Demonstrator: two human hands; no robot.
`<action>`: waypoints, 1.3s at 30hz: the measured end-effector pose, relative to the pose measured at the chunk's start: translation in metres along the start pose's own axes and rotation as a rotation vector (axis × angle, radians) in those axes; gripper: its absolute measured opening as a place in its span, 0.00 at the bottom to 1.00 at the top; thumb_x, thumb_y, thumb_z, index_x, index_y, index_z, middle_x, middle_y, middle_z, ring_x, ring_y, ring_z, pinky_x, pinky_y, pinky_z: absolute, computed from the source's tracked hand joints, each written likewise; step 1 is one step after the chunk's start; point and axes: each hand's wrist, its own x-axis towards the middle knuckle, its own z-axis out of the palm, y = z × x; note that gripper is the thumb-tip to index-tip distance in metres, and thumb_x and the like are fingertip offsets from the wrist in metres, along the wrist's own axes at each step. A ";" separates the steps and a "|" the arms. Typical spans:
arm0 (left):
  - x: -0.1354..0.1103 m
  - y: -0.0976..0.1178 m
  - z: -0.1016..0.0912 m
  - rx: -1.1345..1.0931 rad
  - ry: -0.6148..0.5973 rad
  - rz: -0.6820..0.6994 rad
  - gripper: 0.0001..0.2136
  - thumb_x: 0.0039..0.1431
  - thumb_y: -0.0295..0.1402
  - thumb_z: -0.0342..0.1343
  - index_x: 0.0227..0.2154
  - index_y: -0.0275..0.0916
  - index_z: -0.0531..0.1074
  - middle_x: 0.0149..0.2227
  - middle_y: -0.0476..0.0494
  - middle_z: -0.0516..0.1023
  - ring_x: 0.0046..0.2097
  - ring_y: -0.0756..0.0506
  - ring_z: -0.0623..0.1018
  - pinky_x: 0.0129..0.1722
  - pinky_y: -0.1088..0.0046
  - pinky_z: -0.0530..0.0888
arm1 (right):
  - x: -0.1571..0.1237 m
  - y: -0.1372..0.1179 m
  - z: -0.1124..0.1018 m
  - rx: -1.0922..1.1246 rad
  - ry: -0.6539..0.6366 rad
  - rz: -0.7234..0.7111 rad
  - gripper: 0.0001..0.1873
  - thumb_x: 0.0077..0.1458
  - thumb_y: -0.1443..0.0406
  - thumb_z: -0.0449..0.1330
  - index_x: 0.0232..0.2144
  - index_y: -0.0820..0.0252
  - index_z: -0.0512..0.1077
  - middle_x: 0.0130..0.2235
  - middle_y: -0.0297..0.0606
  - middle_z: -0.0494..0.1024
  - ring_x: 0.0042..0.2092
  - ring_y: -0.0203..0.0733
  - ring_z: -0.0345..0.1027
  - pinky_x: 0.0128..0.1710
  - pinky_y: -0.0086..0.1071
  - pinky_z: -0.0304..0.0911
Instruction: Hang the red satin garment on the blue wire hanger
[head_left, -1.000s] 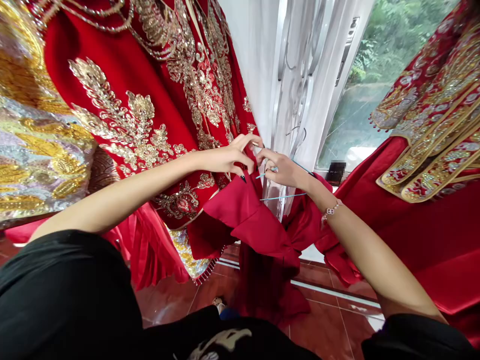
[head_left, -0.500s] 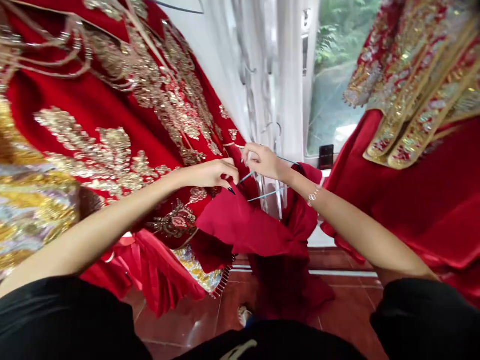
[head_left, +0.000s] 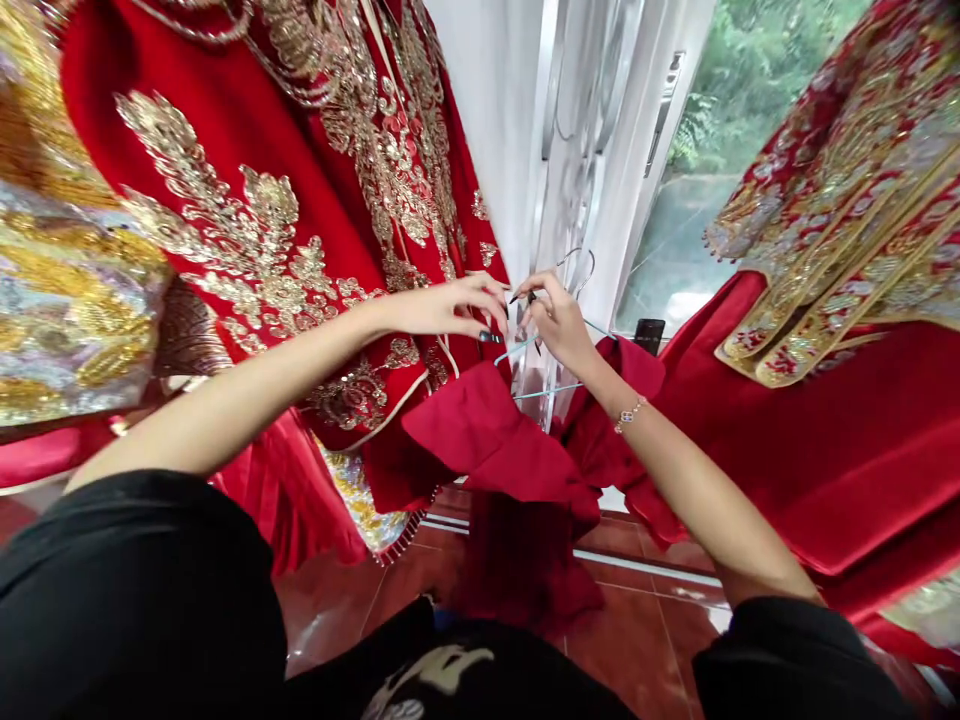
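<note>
Two hands meet closer together than half a second ago. The right hand [head_left: 559,322] pinches the neck of the hanger [head_left: 546,392], just below its hook. The left hand [head_left: 450,306] curls beside it, grip unclear. The red cloth [head_left: 499,440] hangs beneath both.

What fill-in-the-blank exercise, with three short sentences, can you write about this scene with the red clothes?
The bracelet is on the person's ____ wrist.
The thin hanger is light ____.
The embroidery on the hanging robe is ____ in colour.
Missing words: right, blue, gold.
</note>
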 end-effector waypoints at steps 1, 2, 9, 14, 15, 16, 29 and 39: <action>-0.008 -0.001 0.010 -0.005 -0.007 0.008 0.12 0.59 0.39 0.62 0.43 0.41 0.79 0.53 0.39 0.71 0.58 0.41 0.69 0.60 0.60 0.68 | -0.005 0.000 -0.002 -0.035 0.019 -0.027 0.17 0.61 0.67 0.43 0.48 0.56 0.64 0.48 0.43 0.71 0.45 0.41 0.69 0.40 0.33 0.67; -0.014 -0.003 0.021 -0.014 -0.020 0.008 0.10 0.58 0.36 0.63 0.42 0.42 0.79 0.55 0.39 0.69 0.60 0.40 0.68 0.61 0.60 0.67 | -0.011 0.001 -0.005 -0.098 0.067 -0.047 0.17 0.61 0.67 0.43 0.49 0.56 0.65 0.48 0.44 0.71 0.47 0.43 0.69 0.41 0.36 0.67; -0.012 -0.018 0.048 -0.097 -0.117 -0.050 0.05 0.55 0.24 0.63 0.34 0.38 0.80 0.57 0.36 0.72 0.61 0.40 0.71 0.57 0.64 0.72 | -0.048 0.058 -0.054 -0.449 0.548 0.180 0.25 0.65 0.59 0.37 0.48 0.59 0.70 0.45 0.51 0.74 0.49 0.52 0.69 0.47 0.44 0.65; 0.005 -0.024 0.028 -0.125 -0.194 -0.003 0.04 0.54 0.25 0.64 0.28 0.40 0.81 0.54 0.39 0.79 0.60 0.40 0.74 0.55 0.63 0.73 | -0.055 0.080 -0.060 -0.486 -0.012 0.160 0.23 0.65 0.54 0.42 0.28 0.55 0.69 0.21 0.37 0.68 0.25 0.43 0.64 0.28 0.33 0.56; 0.009 -0.025 0.024 -0.121 -0.208 0.010 0.04 0.54 0.25 0.64 0.28 0.41 0.81 0.52 0.40 0.80 0.58 0.40 0.75 0.54 0.64 0.73 | -0.056 0.080 -0.059 -0.560 -0.009 0.163 0.22 0.65 0.54 0.43 0.27 0.55 0.68 0.19 0.36 0.66 0.23 0.42 0.61 0.27 0.32 0.52; 0.012 -0.026 0.020 -0.110 -0.227 0.022 0.04 0.54 0.25 0.64 0.27 0.41 0.81 0.51 0.41 0.80 0.57 0.41 0.76 0.52 0.64 0.74 | -0.057 0.079 -0.059 -0.624 0.001 0.160 0.21 0.65 0.54 0.43 0.26 0.55 0.68 0.18 0.35 0.65 0.22 0.42 0.60 0.26 0.32 0.49; 0.071 -0.046 0.029 -0.121 -0.421 0.120 0.05 0.62 0.31 0.56 0.34 0.39 0.78 0.38 0.44 0.81 0.41 0.45 0.77 0.46 0.71 0.73 | -0.056 0.056 -0.056 -0.769 -0.051 0.218 0.19 0.65 0.60 0.44 0.32 0.58 0.72 0.21 0.40 0.70 0.24 0.45 0.64 0.27 0.33 0.46; -0.004 -0.016 0.092 0.184 0.495 -0.230 0.24 0.67 0.35 0.50 0.64 0.39 0.58 0.64 0.30 0.66 0.64 0.37 0.67 0.65 0.50 0.61 | -0.113 0.067 -0.093 -0.471 0.174 0.255 0.21 0.62 0.58 0.52 0.53 0.59 0.71 0.49 0.49 0.77 0.50 0.53 0.68 0.53 0.48 0.61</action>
